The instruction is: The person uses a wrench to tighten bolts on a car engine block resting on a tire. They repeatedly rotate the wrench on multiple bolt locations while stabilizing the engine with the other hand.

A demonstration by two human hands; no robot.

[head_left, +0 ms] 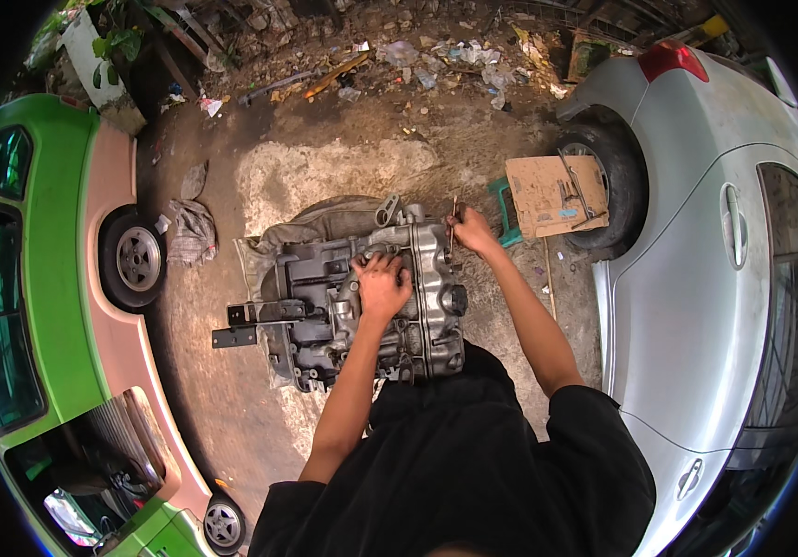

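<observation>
A grimy metal engine (306,278) lies in the middle on crumpled grey cloth (264,258), with a black bracket (248,314) jutting out to its left. My left hand (380,283) is on the engine's central metal casting, its fingers curled over it and closed on that part. At the engine's upper right edge, my right hand (468,227) is closed round a slender upright tool (454,212). What the lower end of that tool meets is too small to tell.
A green stool (501,218) bears a cardboard sheet (538,181) with several metal tools. A green van (55,260) stands left and a silver car (687,278) right. Scattered litter (399,56) lines the back; a grey sack (193,232) lies near the van's wheel.
</observation>
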